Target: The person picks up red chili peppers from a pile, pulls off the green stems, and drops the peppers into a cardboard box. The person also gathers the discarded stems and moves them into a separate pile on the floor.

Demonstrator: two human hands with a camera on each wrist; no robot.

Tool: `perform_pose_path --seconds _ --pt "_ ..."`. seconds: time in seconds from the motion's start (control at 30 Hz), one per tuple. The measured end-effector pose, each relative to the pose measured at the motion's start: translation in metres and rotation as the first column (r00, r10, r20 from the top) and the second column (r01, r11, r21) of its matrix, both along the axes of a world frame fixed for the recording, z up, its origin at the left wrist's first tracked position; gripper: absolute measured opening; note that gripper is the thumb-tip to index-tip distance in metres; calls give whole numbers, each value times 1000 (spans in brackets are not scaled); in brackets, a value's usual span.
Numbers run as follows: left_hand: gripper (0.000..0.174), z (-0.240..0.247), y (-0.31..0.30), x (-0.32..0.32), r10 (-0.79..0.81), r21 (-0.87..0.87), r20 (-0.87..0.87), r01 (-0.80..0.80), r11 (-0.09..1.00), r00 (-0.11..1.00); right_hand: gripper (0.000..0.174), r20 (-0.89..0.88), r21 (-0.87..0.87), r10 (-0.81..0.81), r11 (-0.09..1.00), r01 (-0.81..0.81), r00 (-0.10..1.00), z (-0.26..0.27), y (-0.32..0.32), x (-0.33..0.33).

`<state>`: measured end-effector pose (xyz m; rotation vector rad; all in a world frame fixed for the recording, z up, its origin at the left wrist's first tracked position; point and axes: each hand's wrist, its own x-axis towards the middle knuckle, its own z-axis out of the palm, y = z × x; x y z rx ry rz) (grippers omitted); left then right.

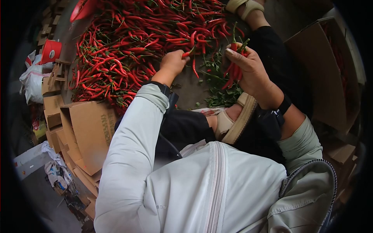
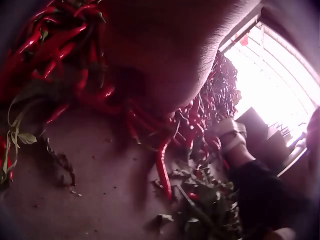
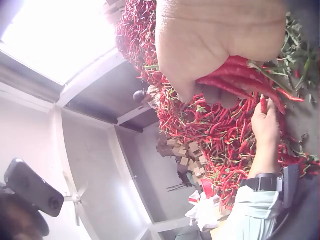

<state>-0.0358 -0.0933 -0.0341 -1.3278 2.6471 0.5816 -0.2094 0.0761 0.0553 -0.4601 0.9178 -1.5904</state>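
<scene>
In the head view, the left hand [image 1: 173, 63] pinches a red chili [image 1: 189, 53] by the near edge of a large chili heap [image 1: 132, 46]. The right hand [image 1: 252, 70] grips a small bunch of red chilies [image 1: 233, 72], green stems poking up past the thumb. The right wrist view shows that bunch [image 3: 240, 77] lying under the curled right hand [image 3: 215, 40], with the left hand [image 3: 266, 122] beyond it. The left wrist view has the left hand [image 2: 165, 55] dark and close; its fingertips are hidden there.
Green leaves [image 1: 225, 95] lie on the floor between the hands and a sandalled foot [image 1: 229, 124]. Cardboard boxes stand at the left [image 1: 91, 132], and a large open carton [image 1: 322, 73] with chilies is on the right. A red bucket [image 1: 51, 51] sits at the far left.
</scene>
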Motion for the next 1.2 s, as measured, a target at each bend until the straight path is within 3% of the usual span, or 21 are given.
perform_pose_path --seconds 0.23,0.3,0.43,0.53,0.6,0.63,0.83,0.9,0.93,1.0,1.13,1.2 --pt "34 4 5 4 -3 70 159 -9 998 987 18 1 -29 75 997 -75 997 3 2 -1" --pt "38 4 3 15 -80 159 104 63 985 991 18 4 -25 56 998 -56 998 6 3 1" --pt "41 10 1 38 -68 214 66 52 975 996 18 1 -50 68 996 -68 998 6 4 1" --pt "39 9 -7 56 -25 276 33 15 961 999 18 -1 -43 91 995 -91 996 4 4 1" --pt "38 13 -10 63 91 458 -135 -20 889 987 18 -4 -45 82 996 -82 997 4 3 2" --pt "38 14 -11 64 92 457 -135 -20 889 987 18 -4 -46 82 996 -82 997 4 3 3" --pt "35 37 -7 55 -47 399 98 4 917 994 18 -32 -11 89 996 -89 996 4 4 2" --pt "24 40 -1 48 -146 283 161 96 954 976 17 -43 -14 96 995 -97 994 5 3 3" --pt "24 36 0 47 -147 287 160 96 953 976 17 -42 -10 96 995 -97 994 6 3 4" --pt "20 28 2 46 -290 78 68 285 955 955 16 -47 1 94 996 -94 994 7 4 5" --pt "28 18 7 38 -287 -37 31 288 957 957 15 -74 9 121 993 -121 990 5 3 4" --pt "40 15 8 34 -230 -72 -15 228 971 973 15 -82 -12 130 991 -132 988 5 3 6"
